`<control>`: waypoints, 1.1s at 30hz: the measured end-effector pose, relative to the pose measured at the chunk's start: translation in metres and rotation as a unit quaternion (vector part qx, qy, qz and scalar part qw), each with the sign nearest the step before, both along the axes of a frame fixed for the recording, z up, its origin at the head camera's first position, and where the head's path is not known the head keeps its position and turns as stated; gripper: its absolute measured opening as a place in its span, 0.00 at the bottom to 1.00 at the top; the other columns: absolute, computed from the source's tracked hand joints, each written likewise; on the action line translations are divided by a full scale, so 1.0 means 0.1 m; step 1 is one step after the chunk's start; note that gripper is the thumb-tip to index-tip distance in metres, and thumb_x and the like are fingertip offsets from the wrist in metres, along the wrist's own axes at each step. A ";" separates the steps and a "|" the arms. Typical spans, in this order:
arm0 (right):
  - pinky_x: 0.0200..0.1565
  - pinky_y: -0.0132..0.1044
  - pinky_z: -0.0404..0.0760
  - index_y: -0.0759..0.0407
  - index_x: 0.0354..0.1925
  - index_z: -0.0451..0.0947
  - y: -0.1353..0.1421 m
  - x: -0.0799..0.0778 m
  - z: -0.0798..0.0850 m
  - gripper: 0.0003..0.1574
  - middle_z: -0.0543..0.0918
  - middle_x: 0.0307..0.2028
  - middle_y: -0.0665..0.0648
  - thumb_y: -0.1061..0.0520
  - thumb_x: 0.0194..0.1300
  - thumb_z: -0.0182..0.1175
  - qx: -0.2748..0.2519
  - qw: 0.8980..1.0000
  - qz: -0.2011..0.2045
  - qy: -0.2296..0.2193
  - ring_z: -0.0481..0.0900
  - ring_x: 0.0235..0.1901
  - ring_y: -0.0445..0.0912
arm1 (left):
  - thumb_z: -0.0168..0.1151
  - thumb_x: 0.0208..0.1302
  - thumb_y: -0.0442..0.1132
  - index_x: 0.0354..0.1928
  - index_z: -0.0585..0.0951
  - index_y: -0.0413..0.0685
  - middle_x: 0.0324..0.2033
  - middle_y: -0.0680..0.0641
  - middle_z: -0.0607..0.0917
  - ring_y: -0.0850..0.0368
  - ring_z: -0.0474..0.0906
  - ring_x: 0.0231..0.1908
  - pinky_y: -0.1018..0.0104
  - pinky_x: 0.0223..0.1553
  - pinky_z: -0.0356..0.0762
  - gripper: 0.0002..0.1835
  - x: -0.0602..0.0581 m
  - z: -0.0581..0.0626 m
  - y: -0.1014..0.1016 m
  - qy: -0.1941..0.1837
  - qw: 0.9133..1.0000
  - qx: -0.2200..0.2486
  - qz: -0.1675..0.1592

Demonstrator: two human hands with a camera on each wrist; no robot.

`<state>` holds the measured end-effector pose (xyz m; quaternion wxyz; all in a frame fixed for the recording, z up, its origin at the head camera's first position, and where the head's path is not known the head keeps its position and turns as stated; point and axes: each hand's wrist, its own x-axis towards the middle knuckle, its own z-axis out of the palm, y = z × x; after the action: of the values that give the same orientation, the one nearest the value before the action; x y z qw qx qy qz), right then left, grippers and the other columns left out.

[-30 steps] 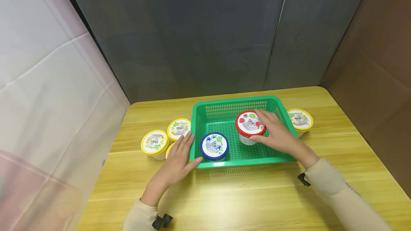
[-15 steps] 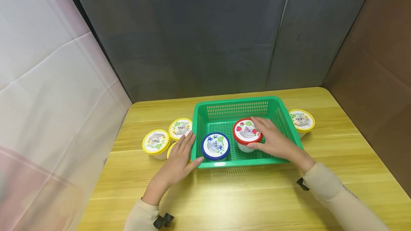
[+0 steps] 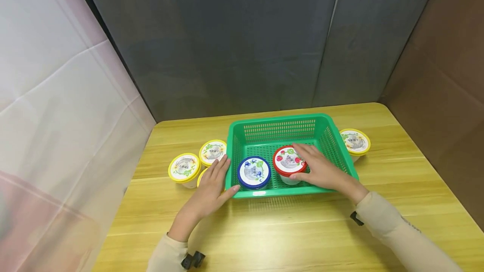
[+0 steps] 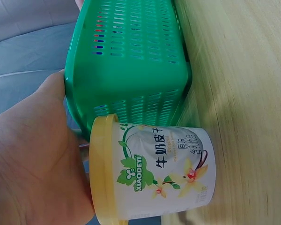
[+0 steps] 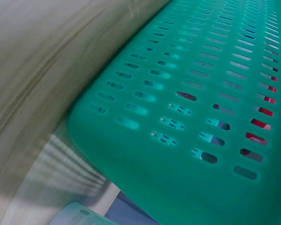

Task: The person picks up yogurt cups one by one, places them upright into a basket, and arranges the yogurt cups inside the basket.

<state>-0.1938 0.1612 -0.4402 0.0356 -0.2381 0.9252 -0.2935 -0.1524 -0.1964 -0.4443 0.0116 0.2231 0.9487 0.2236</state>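
Inside the green plastic basket [image 3: 281, 116], a white cup with a red strawberry lid [image 3: 289, 160] stands near the front. My right hand [image 3: 321, 169] holds that cup from its right side, thumb in front and fingers at the back of the lid. A blue-lidded cup [image 3: 254, 172] with blueberry pictures stands to its left. My left hand [image 3: 208, 190] rests at the basket's left rim, fingers extended. Partly under this hand is a yellow-lidded cup [image 4: 164, 173], whose flower print shows in the left wrist view. The basket wall hides most of the right hand's work in the right wrist view.
Two more yellow-lidded cups, one nearer the edge [image 3: 184, 168] and one by the basket [image 3: 212, 153], stand on the left. Another yellow-lidded cup [image 3: 355, 142] is beyond the basket's right side. Dark panels [image 3: 242, 45] border the wooden table [image 3: 264, 234] behind.
My right hand has brought the red-lidded cup down and toward the front left of the basket, closer to the blue-lidded cup. The left hand has stayed at the rim.
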 end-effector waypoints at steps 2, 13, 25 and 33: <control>0.66 0.64 0.67 0.56 0.78 0.49 0.00 0.00 -0.01 0.64 0.58 0.75 0.60 0.30 0.57 0.66 0.000 1.000 0.000 0.001 0.58 0.72 0.58 | 0.50 0.72 0.62 0.79 0.47 0.47 0.80 0.46 0.45 0.39 0.40 0.79 0.38 0.76 0.44 0.45 0.00 0.00 0.00 0.000 1.000 0.001 0.000; 0.68 0.67 0.63 0.56 0.78 0.48 -0.01 -0.01 -0.02 0.65 0.58 0.76 0.61 0.29 0.58 0.65 0.004 1.000 0.001 -0.011 0.55 0.75 0.62 | 0.49 0.72 0.63 0.79 0.47 0.48 0.80 0.47 0.45 0.39 0.40 0.79 0.38 0.76 0.44 0.45 -0.01 0.01 0.00 0.000 1.000 -0.001 0.000; 0.69 0.68 0.60 0.59 0.78 0.48 -0.02 0.00 -0.03 0.64 0.56 0.76 0.64 0.31 0.58 0.66 0.006 1.000 0.013 -0.024 0.52 0.75 0.65 | 0.49 0.72 0.63 0.79 0.46 0.48 0.80 0.48 0.44 0.40 0.39 0.79 0.38 0.76 0.43 0.45 -0.01 -0.02 -0.01 -0.002 1.000 -0.001 0.000; 0.68 0.70 0.60 0.58 0.78 0.49 -0.02 0.01 -0.05 0.64 0.56 0.76 0.64 0.31 0.58 0.66 0.005 0.999 0.022 -0.036 0.52 0.75 0.65 | 0.48 0.72 0.64 0.79 0.46 0.48 0.80 0.48 0.44 0.40 0.39 0.79 0.39 0.77 0.43 0.45 -0.02 -0.03 -0.02 -0.002 1.000 0.001 -0.001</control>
<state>-0.1932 0.1589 -0.4453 0.0765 -0.2472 0.9193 -0.2967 -0.1541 -0.1979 -0.4469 0.0135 0.2233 0.9482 0.2255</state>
